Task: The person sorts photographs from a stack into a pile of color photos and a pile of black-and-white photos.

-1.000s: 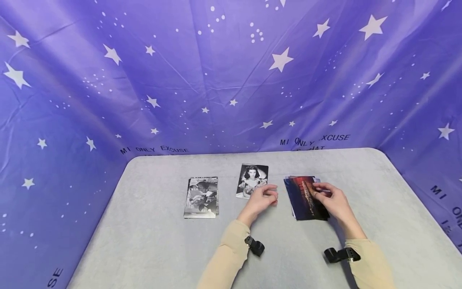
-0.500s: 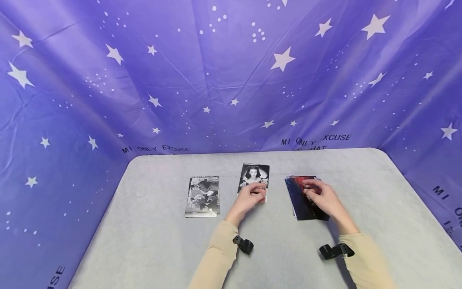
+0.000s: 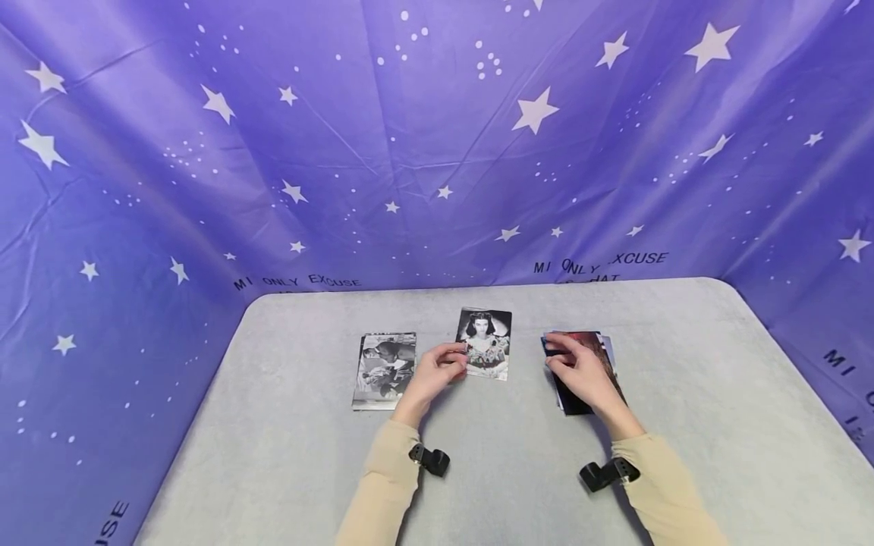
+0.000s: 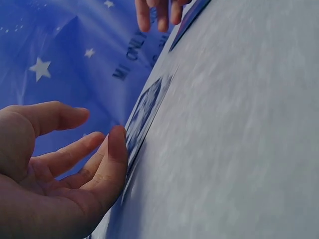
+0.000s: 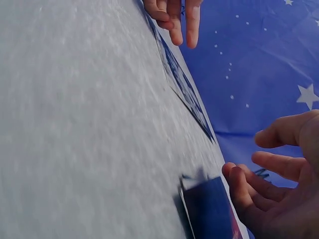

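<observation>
In the head view my left hand [image 3: 435,373] hovers at the left edge of the middle photo [image 3: 490,349], a black-and-white portrait in a pale dress. Its fingers are loosely bent, with nothing between thumb and fingertips in the left wrist view. My right hand [image 3: 580,375] is over the pile of colour photos [image 3: 601,349], its fingertips right at the left edge and covering part of the top picture. The right wrist view shows these fingers spread and relaxed beside the dark blue end of the pile [image 5: 207,209].
A stack of black-and-white photos [image 3: 382,375] lies on the left, partly behind the left hand. The grey table [image 3: 505,470] backs onto a purple star-patterned curtain [image 3: 410,152]. Black wrist cameras are strapped over both beige sleeves [image 3: 382,485].
Both hands have moved left. The left hand passed across the middle photo to its left edge; the right went from the colour pile's right side to its left edge.
</observation>
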A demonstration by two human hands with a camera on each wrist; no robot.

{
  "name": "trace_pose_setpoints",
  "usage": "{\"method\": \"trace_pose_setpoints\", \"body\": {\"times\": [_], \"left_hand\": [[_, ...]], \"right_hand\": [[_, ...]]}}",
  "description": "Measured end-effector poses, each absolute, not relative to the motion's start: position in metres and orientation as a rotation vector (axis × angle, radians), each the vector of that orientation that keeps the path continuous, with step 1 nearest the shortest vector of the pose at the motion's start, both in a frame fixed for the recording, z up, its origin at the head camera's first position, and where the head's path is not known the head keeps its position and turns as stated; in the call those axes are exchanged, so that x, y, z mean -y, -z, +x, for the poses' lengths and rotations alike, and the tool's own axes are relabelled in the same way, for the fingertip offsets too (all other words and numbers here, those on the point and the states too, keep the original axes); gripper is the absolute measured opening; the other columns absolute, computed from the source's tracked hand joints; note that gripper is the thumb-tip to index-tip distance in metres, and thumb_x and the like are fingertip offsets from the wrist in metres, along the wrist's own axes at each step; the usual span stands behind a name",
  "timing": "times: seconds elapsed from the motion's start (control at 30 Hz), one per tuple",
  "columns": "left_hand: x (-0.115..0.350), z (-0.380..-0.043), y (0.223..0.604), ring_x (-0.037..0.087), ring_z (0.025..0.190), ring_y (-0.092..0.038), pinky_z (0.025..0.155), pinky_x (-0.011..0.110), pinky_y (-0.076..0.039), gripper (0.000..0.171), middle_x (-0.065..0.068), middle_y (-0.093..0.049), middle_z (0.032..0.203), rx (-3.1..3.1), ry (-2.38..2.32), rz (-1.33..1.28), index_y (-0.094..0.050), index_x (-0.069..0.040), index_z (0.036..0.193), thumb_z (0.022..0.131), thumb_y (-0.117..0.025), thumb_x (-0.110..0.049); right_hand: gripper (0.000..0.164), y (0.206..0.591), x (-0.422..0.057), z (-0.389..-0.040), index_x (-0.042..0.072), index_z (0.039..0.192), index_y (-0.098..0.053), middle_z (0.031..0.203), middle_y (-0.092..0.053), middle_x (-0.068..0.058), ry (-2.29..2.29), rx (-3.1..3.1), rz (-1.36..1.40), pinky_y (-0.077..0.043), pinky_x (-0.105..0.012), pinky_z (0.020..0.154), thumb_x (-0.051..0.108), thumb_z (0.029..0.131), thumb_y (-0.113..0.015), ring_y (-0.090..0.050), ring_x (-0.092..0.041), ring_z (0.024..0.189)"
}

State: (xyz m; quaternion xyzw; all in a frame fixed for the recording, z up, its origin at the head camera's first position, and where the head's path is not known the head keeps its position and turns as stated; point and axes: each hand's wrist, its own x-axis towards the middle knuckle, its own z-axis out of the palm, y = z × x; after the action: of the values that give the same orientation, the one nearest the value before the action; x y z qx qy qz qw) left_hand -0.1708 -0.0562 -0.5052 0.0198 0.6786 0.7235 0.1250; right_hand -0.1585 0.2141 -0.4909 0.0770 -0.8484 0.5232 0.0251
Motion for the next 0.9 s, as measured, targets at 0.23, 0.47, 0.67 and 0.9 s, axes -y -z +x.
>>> {"method": "trace_pose_setpoints", "body": {"times": [0.23, 0.47, 0.67, 0.9], "left_hand": [[0.076, -0.174, 0.504, 0.023, 0.088, -0.064, 0.084, 0.037, -0.055, 0.042, 0.03, -0.061, 0.11, -2.053, -2.105, 0.012, -0.053, 0.013, 0.126, 0.085, -0.06, 0.007], [0.085, -0.179, 0.505, 0.025, 0.091, -0.062, 0.086, 0.041, -0.054, 0.045, 0.036, -0.055, 0.114, -2.044, -2.063, 0.037, -0.047, 0.018, 0.128, 0.085, -0.058, 0.009], [0.085, -0.188, 0.502, 0.019, 0.09, -0.061, 0.082, 0.033, -0.055, 0.047, 0.03, -0.058, 0.115, -2.078, -2.043, 0.024, -0.049, 0.013, 0.13, 0.085, -0.058, 0.003], [0.078, -0.199, 0.498, 0.041, 0.107, -0.058, 0.092, 0.042, -0.051, 0.045, 0.032, -0.056, 0.121, -2.086, -2.065, 0.021, -0.047, 0.012, 0.133, 0.092, -0.057, -0.005]], "right_hand": [[0.045, 0.494, -0.198, -0.163, -0.013, 0.132, -0.047, 0.12, -0.056, -0.031, -1.783, 2.621, 0.153, -0.048, -0.016, 0.069, -0.002, 0.091, -0.059, -0.059, -0.039, 0.105], [0.046, 0.498, -0.181, -0.165, -0.012, 0.134, -0.046, 0.121, -0.056, -0.031, -1.886, 2.594, 0.127, -0.046, -0.013, 0.081, -0.004, 0.09, -0.057, -0.059, -0.04, 0.107], [0.046, 0.499, -0.169, -0.169, -0.013, 0.134, -0.046, 0.121, -0.055, -0.033, -1.973, 2.542, 0.069, -0.047, -0.015, 0.08, -0.004, 0.089, -0.057, -0.059, -0.038, 0.105], [0.052, 0.494, -0.161, -0.173, -0.012, 0.139, -0.038, 0.127, -0.049, -0.036, -2.104, 2.508, -0.055, -0.047, -0.015, 0.079, -0.005, 0.091, -0.053, -0.055, -0.038, 0.11]]}}
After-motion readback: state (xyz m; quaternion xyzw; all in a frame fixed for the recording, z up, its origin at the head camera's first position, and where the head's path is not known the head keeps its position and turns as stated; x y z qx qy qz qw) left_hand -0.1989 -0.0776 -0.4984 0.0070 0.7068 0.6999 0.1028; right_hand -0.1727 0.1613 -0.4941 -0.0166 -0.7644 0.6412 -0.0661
